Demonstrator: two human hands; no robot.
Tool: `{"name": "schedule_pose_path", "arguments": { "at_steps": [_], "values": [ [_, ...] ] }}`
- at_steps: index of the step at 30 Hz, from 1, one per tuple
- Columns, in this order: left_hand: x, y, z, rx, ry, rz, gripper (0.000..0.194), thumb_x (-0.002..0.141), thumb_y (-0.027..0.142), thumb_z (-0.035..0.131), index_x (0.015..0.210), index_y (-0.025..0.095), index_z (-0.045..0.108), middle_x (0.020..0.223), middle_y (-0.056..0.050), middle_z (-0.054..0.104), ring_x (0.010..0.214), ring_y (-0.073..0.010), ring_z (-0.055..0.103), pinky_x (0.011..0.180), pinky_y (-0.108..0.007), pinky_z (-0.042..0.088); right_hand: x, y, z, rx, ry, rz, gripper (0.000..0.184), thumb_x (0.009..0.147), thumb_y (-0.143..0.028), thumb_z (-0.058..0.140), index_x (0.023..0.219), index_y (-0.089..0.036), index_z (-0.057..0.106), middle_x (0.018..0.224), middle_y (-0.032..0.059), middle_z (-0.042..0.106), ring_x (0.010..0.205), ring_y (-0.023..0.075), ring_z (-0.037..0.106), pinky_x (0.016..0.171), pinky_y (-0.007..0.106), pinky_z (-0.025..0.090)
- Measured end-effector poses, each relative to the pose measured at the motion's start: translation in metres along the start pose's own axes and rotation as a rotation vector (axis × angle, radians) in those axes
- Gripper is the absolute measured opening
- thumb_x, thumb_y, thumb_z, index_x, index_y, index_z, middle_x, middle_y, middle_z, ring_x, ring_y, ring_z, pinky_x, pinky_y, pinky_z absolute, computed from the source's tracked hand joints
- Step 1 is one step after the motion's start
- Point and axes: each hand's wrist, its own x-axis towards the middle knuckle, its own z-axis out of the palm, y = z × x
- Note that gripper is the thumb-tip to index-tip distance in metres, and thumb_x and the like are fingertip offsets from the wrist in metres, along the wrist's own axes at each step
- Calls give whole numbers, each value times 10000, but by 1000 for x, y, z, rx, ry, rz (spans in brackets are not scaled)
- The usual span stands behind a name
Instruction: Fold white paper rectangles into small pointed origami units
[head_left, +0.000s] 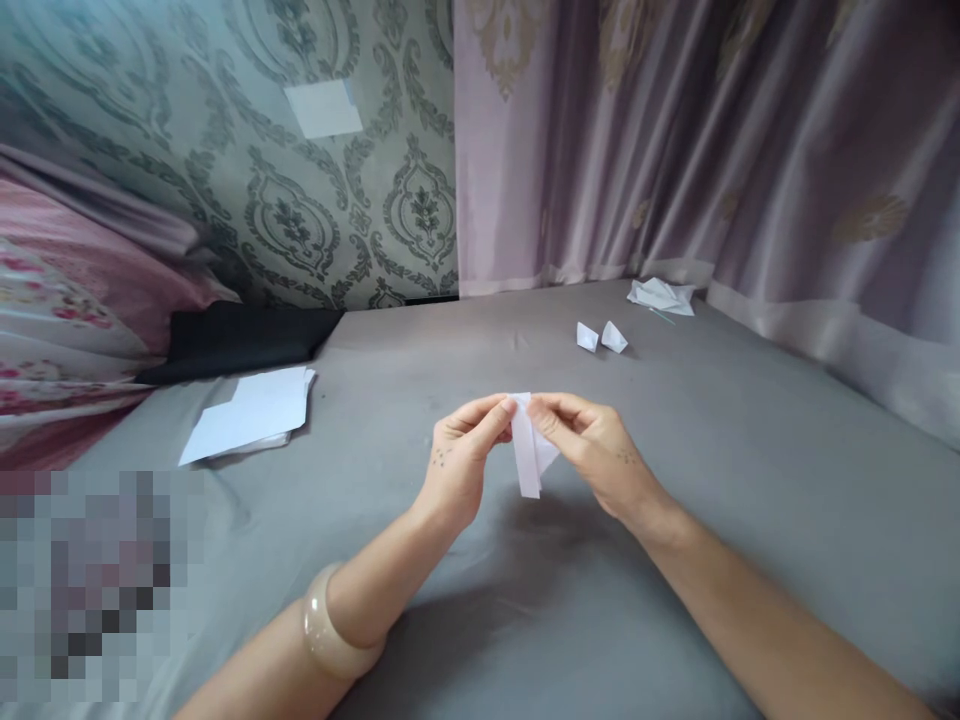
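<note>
the left hand (459, 462) and right hand (604, 455) meet over the middle of the grey cloth sheet (757, 460), holding a narrow, folded white paper strip (526, 455) by its top end. the fingers of both are closed in pinches, thumbs towards the near side; the strip's lower end hangs free, a pointed flap showing on its right. two small, faceted white paper shapes (614, 338) stand beyond, far right. the step in hand looks like folding or creasing; the next move seems to call for steady pinches and aligned edges.
</note>
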Motion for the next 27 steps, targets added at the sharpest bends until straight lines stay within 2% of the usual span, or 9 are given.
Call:
{"name": "schedule_pose_path", "arguments": {
  "at_steps": [2,4,7,11,15,19,27],
  "values": [
    [-1,-2,0,6,3,16,203,727,318,760,872,177,742,806,-29,677,740,-113,575,729,-256,469,0,3,3,40,1,18,282,779,-441,676,900,-191,722,841,48,723,795,182,656,747,318,513],
    [-2,-3,0,-9,13,9,227,718,312,769,904,190,724,834,-19,673,724,-106,572,712,-256,472,0,6,6,45,62,6,259,763,-419,696,883,-191,726,835,46,727,763,173,658,710,303,517],
    [-3,-4,0,-11,-9,-27,187,724,310,761,839,175,701,806,-7,652,705,-97,565,694,-246,468,0,8,8,55,137,-17,250,749,-394,711,895,-191,719,842,41,726,730,158,653,661,280,517],
    [-4,-4,2,15,-40,-49,144,731,287,746,760,157,691,747,2,633,670,-81,541,688,-229,449,0,8,8,75,127,-13,240,766,-385,691,894,-182,710,831,42,720,727,157,650,657,279,517],
    [-4,-2,2,13,-31,-45,148,720,287,749,756,158,683,762,-3,630,695,-96,553,703,-246,457,1,10,7,18,156,-15,235,766,-401,691,861,-188,723,825,46,726,719,160,650,653,285,519],
    [-3,0,0,31,-3,-42,159,717,300,746,751,152,696,760,-14,627,702,-105,551,699,-255,459,1,11,8,-14,126,-34,213,763,-385,698,857,-194,712,809,34,720,720,153,651,663,278,521],
    [-2,3,-1,65,14,-75,129,711,266,719,694,140,700,678,-11,603,656,-101,528,662,-246,453,-1,10,8,-73,107,-62,201,730,-368,727,821,-190,707,750,23,699,640,140,628,584,262,510]
  ]
}}
